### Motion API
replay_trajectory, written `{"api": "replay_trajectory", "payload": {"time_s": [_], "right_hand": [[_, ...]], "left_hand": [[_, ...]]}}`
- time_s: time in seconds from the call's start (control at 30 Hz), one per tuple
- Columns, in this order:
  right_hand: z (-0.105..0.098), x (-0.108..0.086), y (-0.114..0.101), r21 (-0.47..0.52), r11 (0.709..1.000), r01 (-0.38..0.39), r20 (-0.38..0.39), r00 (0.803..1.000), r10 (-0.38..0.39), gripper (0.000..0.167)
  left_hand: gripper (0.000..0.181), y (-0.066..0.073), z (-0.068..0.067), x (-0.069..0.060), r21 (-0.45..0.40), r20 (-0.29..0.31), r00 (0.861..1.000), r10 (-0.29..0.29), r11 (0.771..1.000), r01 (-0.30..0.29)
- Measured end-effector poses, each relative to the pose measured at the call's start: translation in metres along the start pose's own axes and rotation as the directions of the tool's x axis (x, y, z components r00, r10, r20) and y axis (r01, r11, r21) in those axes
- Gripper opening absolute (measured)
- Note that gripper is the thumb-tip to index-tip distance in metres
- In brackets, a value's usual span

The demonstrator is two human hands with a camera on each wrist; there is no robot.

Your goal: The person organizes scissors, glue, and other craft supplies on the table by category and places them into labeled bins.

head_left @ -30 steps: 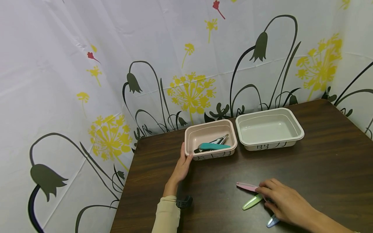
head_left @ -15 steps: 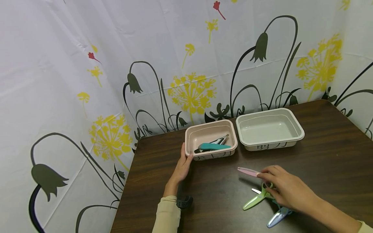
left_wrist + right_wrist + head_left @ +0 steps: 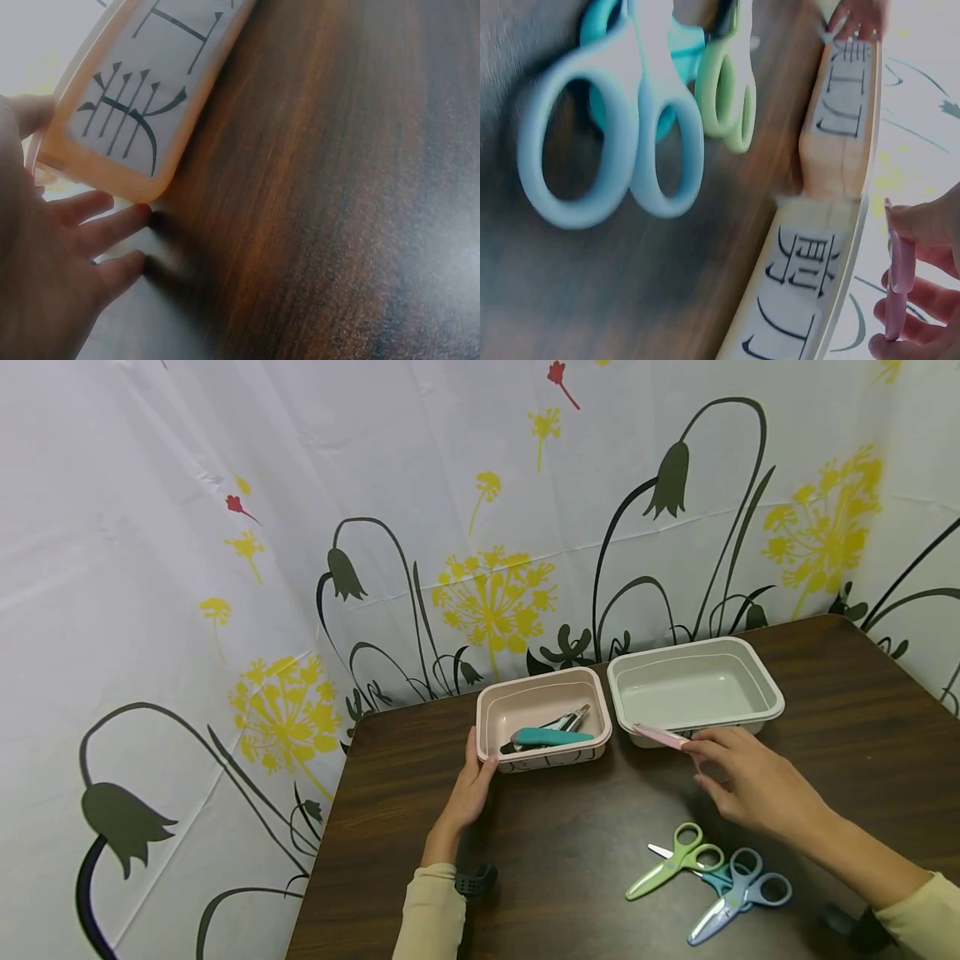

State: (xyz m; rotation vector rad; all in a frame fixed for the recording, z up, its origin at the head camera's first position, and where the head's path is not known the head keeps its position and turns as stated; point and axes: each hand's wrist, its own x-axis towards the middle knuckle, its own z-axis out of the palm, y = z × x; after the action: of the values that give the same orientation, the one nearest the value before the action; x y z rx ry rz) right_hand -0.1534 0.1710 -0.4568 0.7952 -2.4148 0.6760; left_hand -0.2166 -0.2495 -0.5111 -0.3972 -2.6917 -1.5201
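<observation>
Held the pink scissors (image 3: 660,737) in a close pinch with the right hand (image 3: 757,781), thumb against bent fingers toward the handle end, tip pointing left. Had them raised off the counter (image 3: 555,860), beside the near left corner of the grey-white box (image 3: 693,693) at far right; could not tell touching from apart at that rim. Rested the left hand (image 3: 468,789) against the left end of the pink box (image 3: 551,761), with fingers extended along the wall and thumb at the near corner, not wrapped around anything. Had a teal-handled cutter (image 3: 552,737) lying in the pink box over metallic tools (image 3: 572,722). Showed green scissors (image 3: 654,878), teal scissors (image 3: 717,881) and blue scissors (image 3: 723,917) overlapping on the near right of the counter, blue over teal.

Judged the pink scissors light and stiff, probably smooth plastic outside, so a little slippery in a fingertip pinch but hardly fragile. Judged the handle loops the best place to take hold, away from the cutting edges, with pressure on both sides against twisting or swinging at the pivot. Judged the green scissors likewise safest by the loops, given the bare metal blade.
</observation>
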Motion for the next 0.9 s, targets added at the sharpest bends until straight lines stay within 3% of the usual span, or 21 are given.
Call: {"api": "replay_trajectory", "payload": {"time_s": [0.3, 0.57, 0.9], "right_hand": [[-0.001, 0.014, 0.021, -0.008, 0.995, -0.102, 0.015, 0.995, 0.102, 0.044], [0.004, 0.022, 0.038, -0.027, 0.988, -0.149, 0.039, 0.988, 0.15, 0.036], [0.01, 0.028, 0.048, -0.037, 0.981, -0.192, 0.078, 0.978, 0.195, 0.032]], "left_hand": [[0.068, 0.003, -0.001, -0.001, 0.007, 0.002, 1.0, 0.008, 1.0, -0.008], [0.067, 0.041, -0.008, -0.009, 0.0, 0.04, 0.999, -0.003, 1.0, 0.003], [0.067, 0.043, -0.009, -0.01, 0.008, 0.04, 0.999, -0.013, 1.0, 0.013]]}}
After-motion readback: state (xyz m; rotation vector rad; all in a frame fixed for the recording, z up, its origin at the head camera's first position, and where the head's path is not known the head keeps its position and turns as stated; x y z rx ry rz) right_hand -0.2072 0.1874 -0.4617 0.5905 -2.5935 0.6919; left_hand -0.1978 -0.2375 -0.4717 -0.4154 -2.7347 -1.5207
